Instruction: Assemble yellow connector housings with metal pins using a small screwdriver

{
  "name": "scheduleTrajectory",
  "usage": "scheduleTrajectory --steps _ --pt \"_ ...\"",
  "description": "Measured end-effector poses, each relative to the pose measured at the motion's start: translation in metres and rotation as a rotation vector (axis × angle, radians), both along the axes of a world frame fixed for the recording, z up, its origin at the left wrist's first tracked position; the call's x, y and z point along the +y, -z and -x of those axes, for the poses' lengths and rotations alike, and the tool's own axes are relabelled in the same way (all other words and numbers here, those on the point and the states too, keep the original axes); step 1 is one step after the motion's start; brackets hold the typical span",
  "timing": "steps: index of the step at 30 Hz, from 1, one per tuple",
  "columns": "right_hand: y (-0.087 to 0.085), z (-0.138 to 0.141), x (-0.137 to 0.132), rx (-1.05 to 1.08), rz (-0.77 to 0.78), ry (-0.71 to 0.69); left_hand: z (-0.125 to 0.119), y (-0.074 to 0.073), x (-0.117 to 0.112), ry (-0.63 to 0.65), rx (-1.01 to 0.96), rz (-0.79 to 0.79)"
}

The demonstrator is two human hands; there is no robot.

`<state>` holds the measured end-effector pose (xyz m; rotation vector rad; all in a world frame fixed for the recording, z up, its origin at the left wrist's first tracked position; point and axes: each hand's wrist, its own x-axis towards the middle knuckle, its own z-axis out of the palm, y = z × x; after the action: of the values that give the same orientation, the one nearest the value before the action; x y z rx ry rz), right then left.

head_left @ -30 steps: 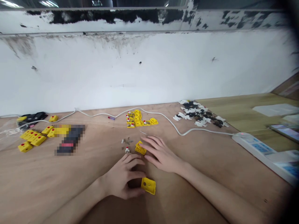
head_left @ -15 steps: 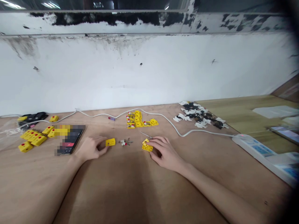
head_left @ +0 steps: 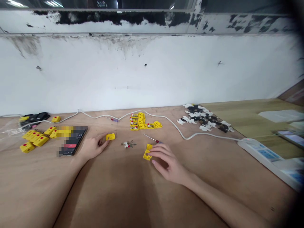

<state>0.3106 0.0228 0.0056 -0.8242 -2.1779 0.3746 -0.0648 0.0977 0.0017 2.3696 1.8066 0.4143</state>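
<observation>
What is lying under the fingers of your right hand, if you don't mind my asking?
A yellow plastic block lies under the right hand's fingers, on the wooden bench. Its left side shows, but the part beneath the fingers is covered, so I cannot see what is there.

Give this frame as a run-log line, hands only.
left hand: at yellow plastic housing | right hand: on second yellow plastic housing

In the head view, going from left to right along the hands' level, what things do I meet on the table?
Yellow plastic blocks with red dots → phone → left hand → yellow plastic block → small metal parts → yellow plastic frame → right hand → power strip
</observation>
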Motion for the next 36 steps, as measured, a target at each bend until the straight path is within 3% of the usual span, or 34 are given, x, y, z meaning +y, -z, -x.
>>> scheduleTrajectory --steps 8,11,14,17,20,23,27,31,34,36 --pt "-0.006 0.017 -0.017 -0.512 0.075 -0.123 0.002 0.002 0.001 -0.001 0.003 -0.025" --pt "-0.007 0.016 -0.017 -0.545 0.070 -0.122 0.000 -0.001 -0.002 0.065 -0.002 -0.190" --pt "-0.007 0.015 -0.018 -0.545 0.045 -0.129 -0.024 -0.006 -0.017 0.293 0.011 -0.348" --pt "-0.005 0.014 -0.017 -0.509 0.020 -0.131 -0.068 -0.007 -0.046 0.604 -0.094 -0.264" --pt "-0.001 0.010 -0.012 -0.389 0.002 -0.036 -0.105 -0.005 -0.069 0.768 -0.224 -0.170" --pt "0.005 0.004 -0.001 -0.297 -0.015 0.148 -0.105 -0.005 -0.069 0.739 -0.258 -0.167" --pt "0.011 -0.008 0.012 -0.293 -0.012 0.252 -0.061 -0.005 -0.040 0.603 -0.255 -0.176" --pt "0.010 -0.009 0.014 -0.266 0.001 0.253 -0.021 0.003 -0.017 0.339 -0.259 -0.202" --pt "0.005 0.000 0.007 -0.243 0.036 0.164 -0.015 0.008 -0.013 0.160 -0.230 -0.166" --pt "0.002 0.009 0.000 -0.242 0.075 0.045 -0.017 0.009 -0.015 0.133 -0.227 -0.136"
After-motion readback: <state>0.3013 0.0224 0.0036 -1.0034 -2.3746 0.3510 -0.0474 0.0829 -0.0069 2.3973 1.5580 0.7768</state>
